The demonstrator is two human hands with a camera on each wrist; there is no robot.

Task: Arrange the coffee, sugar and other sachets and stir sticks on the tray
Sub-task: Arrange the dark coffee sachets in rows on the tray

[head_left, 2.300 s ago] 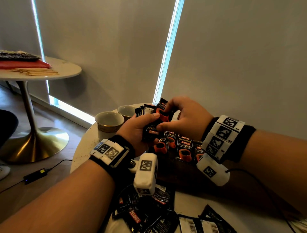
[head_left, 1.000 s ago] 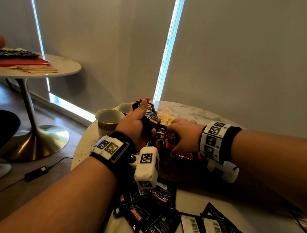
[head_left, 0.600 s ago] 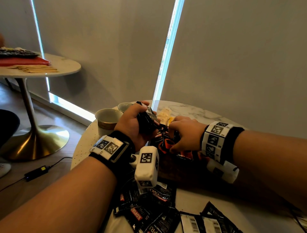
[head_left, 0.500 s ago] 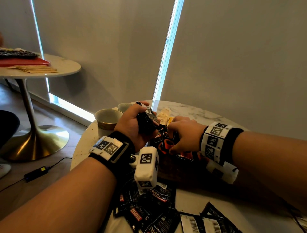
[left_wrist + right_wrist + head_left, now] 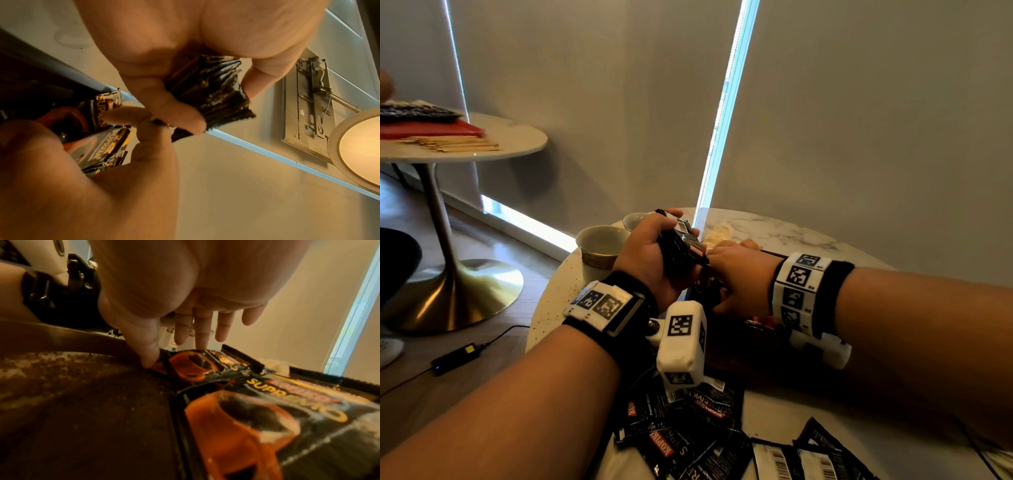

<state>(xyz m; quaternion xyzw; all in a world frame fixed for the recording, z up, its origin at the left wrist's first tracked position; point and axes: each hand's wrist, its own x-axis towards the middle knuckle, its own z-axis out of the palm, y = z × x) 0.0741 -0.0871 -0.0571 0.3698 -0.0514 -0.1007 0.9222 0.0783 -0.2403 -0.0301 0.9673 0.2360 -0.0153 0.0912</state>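
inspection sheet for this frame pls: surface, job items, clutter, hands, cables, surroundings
Surface: round marble table.
Job's things: dark tray with coffee sachets lying on it; sachet stack; loose sachets at the near edge.
Clutter: two cups.
Grippers: left hand grips the stack; right hand has its thumb tip on a tray sachet, fingers straight.
Cables: black adapter and cord on the floor.
Surroundings: side table with wooden stir sticks; closed blinds.

Round marble table [image 5: 784, 233] — two cups [image 5: 599, 245], dark tray [image 5: 736, 356], loose coffee sachets [image 5: 681, 438] on it.
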